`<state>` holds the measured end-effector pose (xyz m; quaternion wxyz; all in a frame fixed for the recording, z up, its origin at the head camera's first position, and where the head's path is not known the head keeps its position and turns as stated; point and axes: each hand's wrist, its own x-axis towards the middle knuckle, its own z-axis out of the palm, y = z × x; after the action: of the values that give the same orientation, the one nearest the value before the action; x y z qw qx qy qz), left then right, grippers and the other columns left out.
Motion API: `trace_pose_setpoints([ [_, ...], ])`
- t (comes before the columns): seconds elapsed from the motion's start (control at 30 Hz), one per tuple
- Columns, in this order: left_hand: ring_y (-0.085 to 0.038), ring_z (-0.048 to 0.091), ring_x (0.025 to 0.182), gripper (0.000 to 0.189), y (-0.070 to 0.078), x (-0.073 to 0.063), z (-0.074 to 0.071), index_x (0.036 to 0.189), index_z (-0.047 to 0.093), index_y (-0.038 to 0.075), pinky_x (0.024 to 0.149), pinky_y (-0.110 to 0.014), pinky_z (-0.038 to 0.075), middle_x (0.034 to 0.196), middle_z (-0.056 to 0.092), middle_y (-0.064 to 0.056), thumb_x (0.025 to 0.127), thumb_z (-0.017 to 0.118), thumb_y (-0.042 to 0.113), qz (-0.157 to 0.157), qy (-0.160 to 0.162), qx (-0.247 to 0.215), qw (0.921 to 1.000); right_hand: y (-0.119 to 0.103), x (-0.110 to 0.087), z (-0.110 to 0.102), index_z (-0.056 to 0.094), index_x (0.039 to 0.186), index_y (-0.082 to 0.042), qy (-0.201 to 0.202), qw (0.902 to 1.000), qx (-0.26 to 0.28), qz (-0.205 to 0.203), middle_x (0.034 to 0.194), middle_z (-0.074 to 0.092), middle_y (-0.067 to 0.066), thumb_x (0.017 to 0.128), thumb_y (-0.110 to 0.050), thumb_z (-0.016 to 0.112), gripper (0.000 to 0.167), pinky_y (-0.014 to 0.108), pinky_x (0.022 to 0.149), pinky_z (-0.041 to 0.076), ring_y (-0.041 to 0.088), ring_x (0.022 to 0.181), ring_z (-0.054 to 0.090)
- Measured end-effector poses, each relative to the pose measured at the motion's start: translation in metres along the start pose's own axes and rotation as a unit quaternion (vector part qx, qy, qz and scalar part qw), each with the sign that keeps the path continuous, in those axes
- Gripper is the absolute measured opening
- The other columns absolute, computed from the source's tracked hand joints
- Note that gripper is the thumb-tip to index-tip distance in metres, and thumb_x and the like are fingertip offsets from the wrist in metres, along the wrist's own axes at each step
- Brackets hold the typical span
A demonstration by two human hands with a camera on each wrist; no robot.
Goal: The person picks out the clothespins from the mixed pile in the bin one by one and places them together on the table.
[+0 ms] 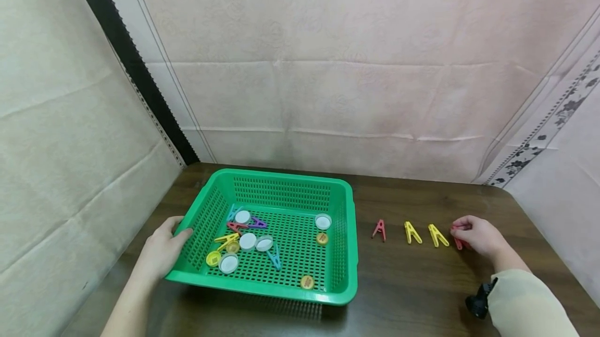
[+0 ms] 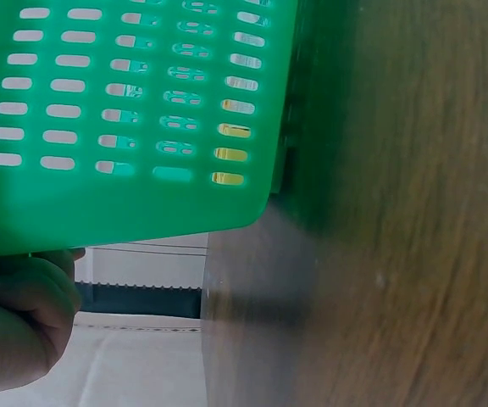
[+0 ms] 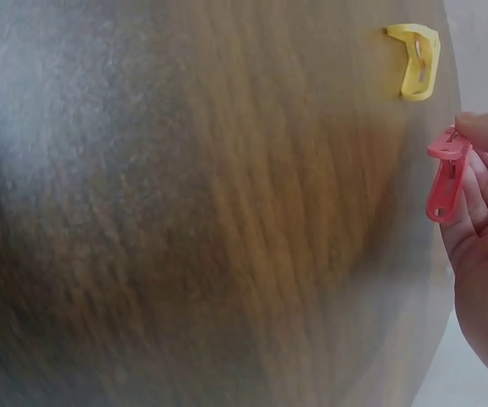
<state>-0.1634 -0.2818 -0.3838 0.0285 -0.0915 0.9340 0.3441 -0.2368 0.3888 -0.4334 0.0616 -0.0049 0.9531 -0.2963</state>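
Note:
My left hand (image 1: 163, 248) grips the left rim of a green basket (image 1: 262, 287), thumb over the edge; the left wrist view shows its curled fingers (image 2: 36, 297) below the perforated wall. In the basket lie clothespins, such as a blue clothespin (image 1: 275, 258) and a purple clothespin (image 1: 257, 223), among white caps (image 1: 247, 241) and yellowish caps (image 1: 307, 282). At the right, my right hand (image 1: 483, 238) pinches a red clothespin (image 3: 447, 178) between thumb and fingers. Left of it, a row on the table holds two yellow clothespins (image 1: 438, 235) and another red clothespin (image 1: 379, 229).
The dark wooden table (image 1: 412, 295) ends at a pale cloth backdrop (image 1: 347, 92) behind, with more cloth (image 1: 61, 170) along the left side. A black device (image 1: 479, 300) sits at my right wrist by the sleeve (image 1: 527, 300).

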Motion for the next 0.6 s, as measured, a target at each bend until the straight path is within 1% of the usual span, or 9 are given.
trace_pose_setpoints([
  [0.2,-0.025,0.053,0.083,0.063,0.001,0.0,0.0,0.139,0.035,0.001,0.062,-0.033,0.04,0.122,0.05,-0.023,0.097,0.04,0.047,0.0,0.001,0.003,1.0,0.008,-0.001,0.001,0.053,0.109,0.01,0.017,0.9998,-0.006,0.009,0.087,0.064,0.01,0.091,-0.025,0.061,0.041,0.033,0.064,0.041,0.02,0.075,0.053],
  [0.3,-0.026,0.053,0.083,0.063,0.001,0.0,0.001,0.139,0.035,0.001,0.063,-0.033,0.04,0.122,0.05,-0.023,0.097,0.041,0.046,0.0,0.002,0.005,1.0,0.013,-0.001,0.002,0.053,0.109,0.01,0.024,0.9996,-0.009,0.008,0.087,0.065,0.009,0.091,-0.027,0.061,0.042,0.031,0.064,0.041,0.019,0.074,0.053],
  [0.37,-0.026,0.053,0.084,0.062,0.002,-0.001,0.001,0.14,0.035,0.0,0.063,-0.033,0.04,0.122,0.05,-0.023,0.097,0.041,0.045,0.0,0.002,0.007,1.0,0.015,-0.002,0.003,0.053,0.109,0.01,0.026,0.9996,-0.006,0.003,0.084,0.065,0.008,0.092,-0.027,0.06,0.042,0.031,0.063,0.04,0.018,0.073,0.052],
  [0.47,-0.026,0.053,0.084,0.063,0.002,-0.001,0.0,0.139,0.035,0.0,0.063,-0.034,0.04,0.122,0.05,-0.023,0.097,0.041,0.046,0.001,0.002,0.008,1.0,0.017,-0.001,0.005,0.054,0.108,0.009,0.033,0.9994,-0.011,-0.002,0.076,0.065,0.004,0.092,-0.028,0.06,0.041,0.03,0.065,0.04,0.016,0.073,0.053],
  [0.6,-0.026,0.054,0.083,0.063,0.002,0.0,0.0,0.139,0.035,0.0,0.063,-0.034,0.041,0.122,0.051,-0.023,0.097,0.04,0.046,0.001,0.004,0.01,0.9999,0.019,-0.002,0.006,0.055,0.107,0.008,0.047,0.9987,-0.019,-0.007,0.068,0.063,-0.001,0.093,-0.027,0.058,0.038,0.034,0.069,0.037,0.017,0.075,0.054],
])
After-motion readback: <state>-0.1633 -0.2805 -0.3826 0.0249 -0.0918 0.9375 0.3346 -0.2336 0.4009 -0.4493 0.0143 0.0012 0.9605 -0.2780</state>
